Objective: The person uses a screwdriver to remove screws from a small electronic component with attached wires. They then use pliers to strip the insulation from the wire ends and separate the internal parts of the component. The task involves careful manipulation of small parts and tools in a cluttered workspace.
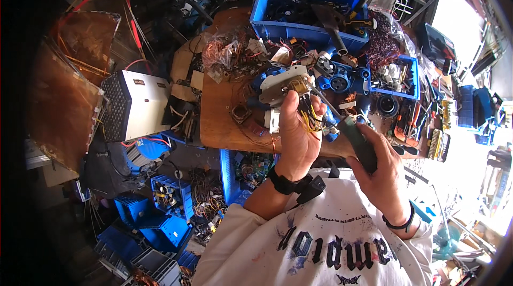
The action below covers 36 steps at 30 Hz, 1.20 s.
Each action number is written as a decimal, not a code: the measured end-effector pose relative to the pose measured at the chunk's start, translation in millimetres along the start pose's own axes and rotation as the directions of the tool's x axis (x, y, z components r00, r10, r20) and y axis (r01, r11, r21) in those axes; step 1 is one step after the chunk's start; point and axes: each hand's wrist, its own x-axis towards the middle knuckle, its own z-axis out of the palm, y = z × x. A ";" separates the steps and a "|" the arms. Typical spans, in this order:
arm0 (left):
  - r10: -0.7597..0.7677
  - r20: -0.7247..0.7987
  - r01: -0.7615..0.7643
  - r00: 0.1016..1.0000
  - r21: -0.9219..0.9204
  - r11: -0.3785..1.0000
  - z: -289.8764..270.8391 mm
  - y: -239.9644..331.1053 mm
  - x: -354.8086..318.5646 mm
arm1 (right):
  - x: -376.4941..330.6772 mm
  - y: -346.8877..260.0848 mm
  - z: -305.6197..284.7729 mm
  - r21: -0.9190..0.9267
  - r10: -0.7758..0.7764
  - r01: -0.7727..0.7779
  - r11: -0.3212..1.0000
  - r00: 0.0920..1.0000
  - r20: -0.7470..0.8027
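Wired part (pixel 275 87) gripped in left hand (pixel 300 144), green-handled tool (pixel 358 146) in right hand (pixel 383 176); cluttered wooden table (pixel 218 108), blue bins (pixel 299 31) around.

Lighting uneven. Strong white light from right; right margin burnt out, detail lost beyond brush (pixel 438 145). Left side dim, fading to black at rim. White-panelled case (pixel 147 107) bright on panel facing right, darker on perforated side. Blue crate (pixel 299 30): dark contents merge in shadow. Wooden tabletop (pixel 224 117) moderately lit. White T-shirt (pixel 246 259) pale, printing legible. Left hand (pixel 301 147) and right hand (pixel 380 171) reasonably sharp. Fisheye distortion: straight edges bow toward rim; corners black.
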 end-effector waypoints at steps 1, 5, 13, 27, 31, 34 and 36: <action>0.009 -0.005 -0.009 1.000 0.013 1.000 1.4 0.4 0.0 | 1.2 -1.5 0.2 0.000 -0.001 0.001 1.000 1.000 0.013; 0.038 -0.020 -0.038 0.999 0.031 0.999 1.7 0.7 -0.2 | 2.8 3.6 -4.5 -0.027 0.007 -0.006 1.000 0.999 0.032; 0.027 -0.029 -0.026 0.999 0.031 0.999 -8.3 2.2 -0.3 | 4.8 1.6 3.0 -0.307 -0.091 0.062 0.950 0.992 -0.082; 0.055 -0.051 -0.053 0.997 0.036 0.998 -20.3 6.7 -0.2 | 9.6 -1.3 12.7 -0.030 0.012 -0.011 0.999 0.999 0.046; 0.047 -0.043 -0.047 0.998 0.012 0.999 -23.4 8.5 0.3 | 8.9 -3.9 11.8 -0.006 0.029 -0.029 1.000 0.999 0.045; 0.040 -0.072 -0.040 0.997 0.001 0.999 -19.0 7.8 -1.2 | 7.6 -4.4 11.0 0.014 0.038 -0.038 0.999 0.999 0.026; 0.066 -0.090 -0.067 0.994 -0.011 0.998 -16.2 7.1 -0.5 | 7.6 -3.1 10.7 0.025 0.032 -0.032 0.999 0.999 0.025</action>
